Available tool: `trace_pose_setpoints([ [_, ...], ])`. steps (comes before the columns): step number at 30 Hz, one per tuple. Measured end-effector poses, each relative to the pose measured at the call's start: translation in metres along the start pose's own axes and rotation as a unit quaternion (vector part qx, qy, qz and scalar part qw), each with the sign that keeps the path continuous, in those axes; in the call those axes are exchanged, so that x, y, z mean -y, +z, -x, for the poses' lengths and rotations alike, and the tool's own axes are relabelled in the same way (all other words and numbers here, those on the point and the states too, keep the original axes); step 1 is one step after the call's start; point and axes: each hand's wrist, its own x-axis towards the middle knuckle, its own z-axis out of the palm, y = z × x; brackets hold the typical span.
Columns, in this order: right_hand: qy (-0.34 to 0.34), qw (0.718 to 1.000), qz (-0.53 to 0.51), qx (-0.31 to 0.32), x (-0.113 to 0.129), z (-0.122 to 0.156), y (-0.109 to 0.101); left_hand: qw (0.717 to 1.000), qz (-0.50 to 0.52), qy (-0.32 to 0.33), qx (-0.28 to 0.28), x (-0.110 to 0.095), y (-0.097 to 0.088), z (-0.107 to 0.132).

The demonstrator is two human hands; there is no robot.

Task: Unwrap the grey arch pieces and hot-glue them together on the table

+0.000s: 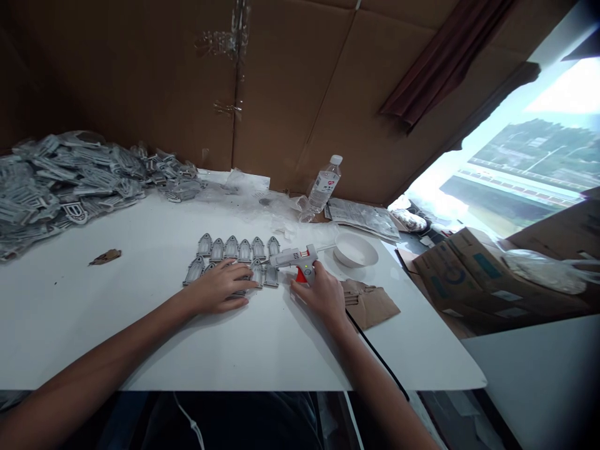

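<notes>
Two rows of small grey arch-shaped metal pieces (231, 249) lie on the white table (140, 325). My left hand (220, 288) rests flat, palm down, over the near row, its fingers touching the pieces there. My right hand (320, 292) is wrapped round the grip of a grey hot-glue gun (295, 257) with a red trigger. The gun's nozzle points left at the right end of the rows. Its black cord runs back along my right forearm.
A large heap of the same grey pieces (70, 181) fills the far left. A white bowl (355, 250), a plastic water bottle (324, 185), folded brown card (370, 303) and cardboard boxes (473, 275) stand to the right. Cardboard walls close the back.
</notes>
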Motion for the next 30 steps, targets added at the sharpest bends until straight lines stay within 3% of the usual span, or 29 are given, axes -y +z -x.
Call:
trace_pose_setpoints([
  [30, 0.002, 0.999, 0.045, 0.007, 0.0089, 0.002, 0.0001, 1.0, 0.001, -0.007, 0.019, -0.0023, -0.0022, -0.001],
])
